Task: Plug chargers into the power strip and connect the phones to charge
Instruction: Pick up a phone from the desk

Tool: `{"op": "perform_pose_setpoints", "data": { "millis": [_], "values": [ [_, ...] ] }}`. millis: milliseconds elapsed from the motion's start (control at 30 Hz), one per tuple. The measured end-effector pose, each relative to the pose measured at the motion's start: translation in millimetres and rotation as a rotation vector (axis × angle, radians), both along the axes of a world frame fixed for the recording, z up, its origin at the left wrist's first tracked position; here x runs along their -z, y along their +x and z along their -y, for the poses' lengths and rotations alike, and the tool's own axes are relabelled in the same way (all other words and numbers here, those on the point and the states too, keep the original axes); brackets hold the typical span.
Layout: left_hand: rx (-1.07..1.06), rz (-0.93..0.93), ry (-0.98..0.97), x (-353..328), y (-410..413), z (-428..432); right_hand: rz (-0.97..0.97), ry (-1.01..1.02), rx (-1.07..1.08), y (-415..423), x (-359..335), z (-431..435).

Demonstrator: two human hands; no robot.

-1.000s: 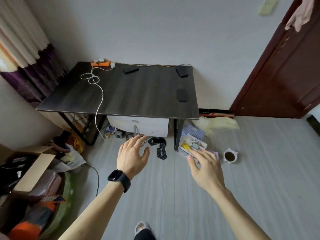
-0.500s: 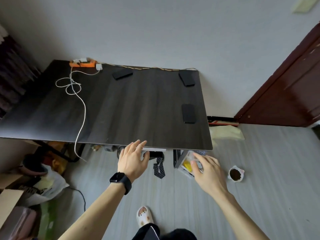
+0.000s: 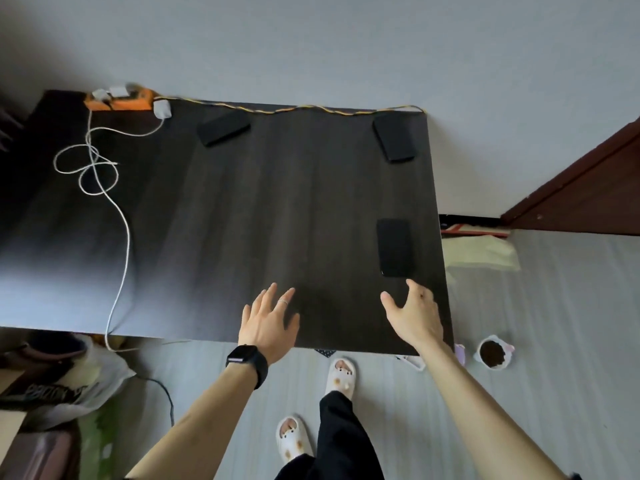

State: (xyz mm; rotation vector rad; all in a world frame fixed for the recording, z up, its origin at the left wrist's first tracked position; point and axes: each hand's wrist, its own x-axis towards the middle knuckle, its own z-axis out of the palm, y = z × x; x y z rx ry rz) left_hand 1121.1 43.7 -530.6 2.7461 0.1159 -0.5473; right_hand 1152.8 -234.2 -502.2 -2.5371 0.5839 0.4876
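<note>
Hovering my left hand (image 3: pixel 268 323) and right hand (image 3: pixel 414 315) spread and empty, I judge little done: phone (image 3: pixel 394 247) at one o'clock lies uncabled.

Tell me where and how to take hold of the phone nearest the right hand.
Pinch the phone across its two long edges, from above, with the right hand. It lies flat on the table, lengthwise away from the person, so probably only its thin sides offer a grip.
</note>
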Motion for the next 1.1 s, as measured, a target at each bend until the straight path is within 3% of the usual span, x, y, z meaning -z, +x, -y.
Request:
{"op": "perform_pose_setpoints", "data": {
  "millis": [300,467,633,833,933,1100],
  "values": [
    [-0.038,-0.238,0.143,43.4,21.0,-0.4,-0.041,-0.185,0.09,92.1,48.0,17.0],
    [-0.04,-0.328,0.15,46.1,22.3,0.3,-0.095,-0.055,0.194,100.3,58.0,10.0],
    [-0.028,-0.384,0.109,38.7,28.6,-1.6,-0.196,0.035,0.15,89.8,58.8,-2.3],
    [-0.175,-0.389,-0.172,-2.8,43.9,-14.5,-0.178,0.284,0.102,48.8,39.9,-29.6],
    [-0.346,-0.351,-0.418,-32.2,33.9,-28.9,-0.208,0.448,0.008,20.5,20.0,-50.8],
    [-0.522,-0.202,-0.626,-75.6,-1.5,-75.3,-0.235,0.618,-0.253,-23.4,-31.2,-107.5]
  ]
}}
